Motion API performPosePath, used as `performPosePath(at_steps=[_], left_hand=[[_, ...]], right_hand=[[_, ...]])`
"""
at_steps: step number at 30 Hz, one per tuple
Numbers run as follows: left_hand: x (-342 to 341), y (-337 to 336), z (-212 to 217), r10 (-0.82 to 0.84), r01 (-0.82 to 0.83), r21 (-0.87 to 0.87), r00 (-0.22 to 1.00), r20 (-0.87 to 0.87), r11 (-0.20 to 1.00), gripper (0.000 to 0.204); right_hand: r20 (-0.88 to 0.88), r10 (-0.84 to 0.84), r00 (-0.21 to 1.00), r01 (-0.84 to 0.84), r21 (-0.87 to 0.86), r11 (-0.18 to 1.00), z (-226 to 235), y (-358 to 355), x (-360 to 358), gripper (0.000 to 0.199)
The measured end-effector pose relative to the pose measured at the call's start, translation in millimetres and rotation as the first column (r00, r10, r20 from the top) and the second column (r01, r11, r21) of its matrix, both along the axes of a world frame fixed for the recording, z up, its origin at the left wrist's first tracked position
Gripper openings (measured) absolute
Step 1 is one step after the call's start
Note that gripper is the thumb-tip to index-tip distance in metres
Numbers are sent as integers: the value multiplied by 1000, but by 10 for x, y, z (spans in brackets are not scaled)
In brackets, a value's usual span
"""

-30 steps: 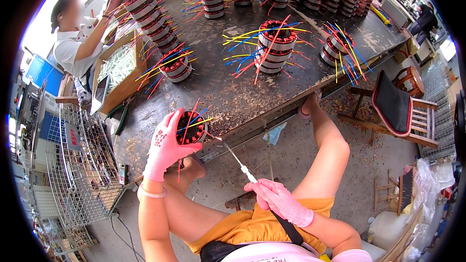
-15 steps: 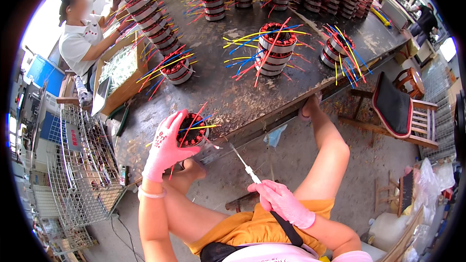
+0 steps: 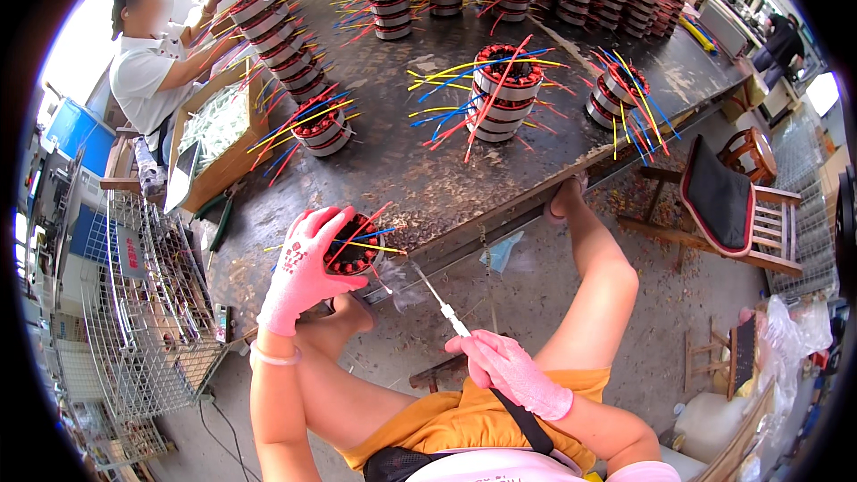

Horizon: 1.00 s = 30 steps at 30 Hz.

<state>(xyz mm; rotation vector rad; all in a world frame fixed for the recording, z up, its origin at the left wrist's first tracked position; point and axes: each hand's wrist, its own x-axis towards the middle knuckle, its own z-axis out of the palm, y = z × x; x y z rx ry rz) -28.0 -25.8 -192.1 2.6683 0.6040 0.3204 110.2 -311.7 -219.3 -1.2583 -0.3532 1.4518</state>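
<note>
My left hand [image 3: 299, 270], in a pink glove, wraps its fingers and thumb around the left side of a motor stator [image 3: 355, 255]. The stator stands at the near edge of the dark table, with red, blue and yellow lead wires sticking out of its top. A short white end of cord hangs at its right side. In my gloved right hand [image 3: 518, 373], closed over my lap, is a thin metal rod tool with a white handle [image 3: 452, 314]. Its slim tip points up and left toward the stator, apart from it. The palm side of the right hand is hidden.
Stacked stators [image 3: 496, 94] with loose wires stand farther back, and a smaller stack [image 3: 614, 94] is to the right. Left are pliers [image 3: 223, 219], a wooden box [image 3: 250, 129] of pale pieces and a wire cart [image 3: 152, 303]. A co-worker [image 3: 147, 71] sits beyond. A chair [image 3: 719, 196] stands right.
The stator has turned slightly under my left hand, its yellow wire now pointing lower to the right. The right hand keeps nearly the same pose with the tool. The view has shifted a little.
</note>
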Motion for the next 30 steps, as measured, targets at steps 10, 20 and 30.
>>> performPosePath(at_steps=[10,20,30], left_hand=[[-1,-1,25,-5,5,5,1000,24,1000,91],[-9,7,-7,2,-2,4,1000,7,1000,90],[-4,-21,18,6,-6,4,1000,18,1000,90]], right_hand=[[-25,2,1000,-3,-32,999,-1,5,-6,34],[-29,32,999,-33,-23,999,-11,-26,10,33],[7,24,1000,-24,-41,999,26,11,0,35]])
